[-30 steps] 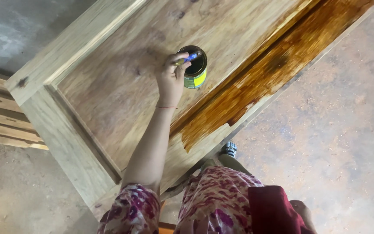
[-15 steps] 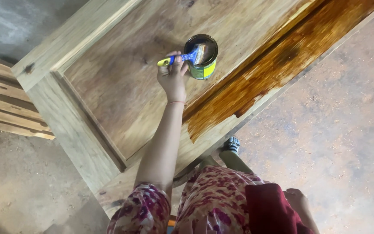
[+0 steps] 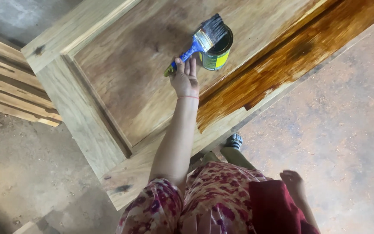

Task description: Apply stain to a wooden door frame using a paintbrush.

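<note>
While the concrete floor (image 3: 334, 130), dusted with sawdust, takes up the whole right side of the room, a big wooden door panel (image 3: 122, 86) lies flat across the middle, its recessed field bare and pale. Along its far right edge runs a band of wet amber varnish (image 3: 291, 65), dark and glossy against the raw wood. To the left, a stack of slatted timber frames (image 3: 5, 82) rests on the ground, touching nothing else.

On the panel stands an open varnish tin (image 3: 218, 51) with a yellow and green label, just left of the varnished band. Nothing stands between it and the arm stretched out from the floral sleeve. The left hand (image 3: 185, 78) has its fingers curled shut round the blue handle of a paintbrush (image 3: 200, 41), whose dark bristles are raised and tilted over the tin's rim. The right hand (image 3: 293, 181) hangs low by the dark red cloth at the hip, fingers loosely bent, holding nothing. Below the panel's edge a sandalled foot (image 3: 234, 141) shows.

Half a second ago the bristles were down in the tin; now they are lifted clear above it.
</note>
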